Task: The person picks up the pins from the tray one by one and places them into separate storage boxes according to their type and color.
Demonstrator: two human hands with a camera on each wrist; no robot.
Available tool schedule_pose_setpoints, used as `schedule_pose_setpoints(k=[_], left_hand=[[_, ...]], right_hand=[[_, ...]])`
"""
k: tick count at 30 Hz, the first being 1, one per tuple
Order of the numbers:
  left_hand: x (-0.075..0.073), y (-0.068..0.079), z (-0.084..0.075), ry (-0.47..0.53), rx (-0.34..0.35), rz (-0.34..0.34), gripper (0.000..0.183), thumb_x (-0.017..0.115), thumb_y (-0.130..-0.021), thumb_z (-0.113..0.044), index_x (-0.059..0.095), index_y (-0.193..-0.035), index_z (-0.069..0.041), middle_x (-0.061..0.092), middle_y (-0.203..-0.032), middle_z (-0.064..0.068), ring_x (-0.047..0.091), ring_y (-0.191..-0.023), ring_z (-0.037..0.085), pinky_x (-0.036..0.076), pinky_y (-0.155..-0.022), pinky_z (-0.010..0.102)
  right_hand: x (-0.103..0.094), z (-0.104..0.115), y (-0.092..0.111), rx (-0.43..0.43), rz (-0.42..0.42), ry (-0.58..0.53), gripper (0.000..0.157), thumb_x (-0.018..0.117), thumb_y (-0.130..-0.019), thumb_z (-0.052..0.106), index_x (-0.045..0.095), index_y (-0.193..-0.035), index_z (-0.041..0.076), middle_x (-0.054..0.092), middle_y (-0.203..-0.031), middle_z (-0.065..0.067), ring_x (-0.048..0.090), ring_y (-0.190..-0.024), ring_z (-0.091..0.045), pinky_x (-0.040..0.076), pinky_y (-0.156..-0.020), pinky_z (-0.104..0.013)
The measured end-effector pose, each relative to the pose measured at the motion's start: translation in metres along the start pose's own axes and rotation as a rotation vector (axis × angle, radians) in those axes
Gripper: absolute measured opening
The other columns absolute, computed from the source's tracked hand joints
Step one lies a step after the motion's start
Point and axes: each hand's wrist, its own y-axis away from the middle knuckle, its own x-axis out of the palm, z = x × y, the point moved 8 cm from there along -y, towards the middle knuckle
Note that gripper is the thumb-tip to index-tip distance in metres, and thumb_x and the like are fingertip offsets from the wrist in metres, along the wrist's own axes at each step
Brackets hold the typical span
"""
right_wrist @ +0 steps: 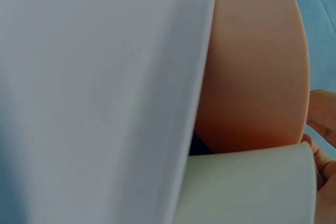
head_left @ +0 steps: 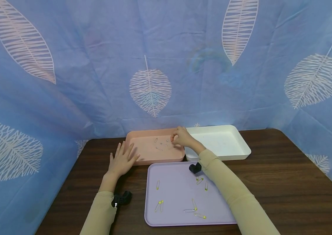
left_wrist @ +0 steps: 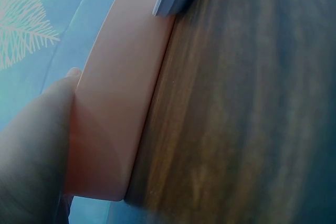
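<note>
The purple tray (head_left: 177, 189) lies on the table (head_left: 286, 176), and its right side is partly covered by the right sleeve (head_left: 230, 186), so I cannot say if more pins lie under it. On the visible part of this tray are several yellow pins (head_left: 200, 215) and one silver pin (head_left: 189, 210); one yellow pin near the far edge is partly hidden by the black wrist camera (head_left: 195, 168). Just beyond the purple tray, toward its left, stands the pink tray (head_left: 148, 147), with a few small pins (head_left: 156, 140) in it, too tiny to count surely. Beyond the purple tray, toward its right, is the white tray (head_left: 216, 140), its near left part hidden by the right forearm. The left hand (head_left: 122, 162), beyond the purple tray's far left corner, is spread with fingers quite straight and rests at the pink tray's left end, gripping nothing. The right hand (head_left: 182, 137), beyond the purple tray's far edge, is over the pink tray's right end, with thumb and forefinger bent toward each other; whether a pin is between them, I cannot tell. Both wrist views show mostly tray walls, and the fingers there are cut off.
</note>
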Motion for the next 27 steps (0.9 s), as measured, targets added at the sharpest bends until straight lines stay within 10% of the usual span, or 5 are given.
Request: schedule_pose_setpoints(k=[27], left_hand=[[0.003,0.0,0.001,-0.009,-0.012,0.018,0.077,0.038,-0.093,-0.07,0.023,-0.156,-0.028,0.004,-0.165,0.015,-0.004,-0.153,0.035,0.004,-0.109,0.076]], right_hand=[[-0.019,-0.002,0.039,-0.075,0.002,-0.011,0.013,0.072,-0.084,0.007,0.065,-0.076,0.014,0.053,-0.107,-0.014,0.042,-0.11,-0.035,0.031,-0.101,-0.057]])
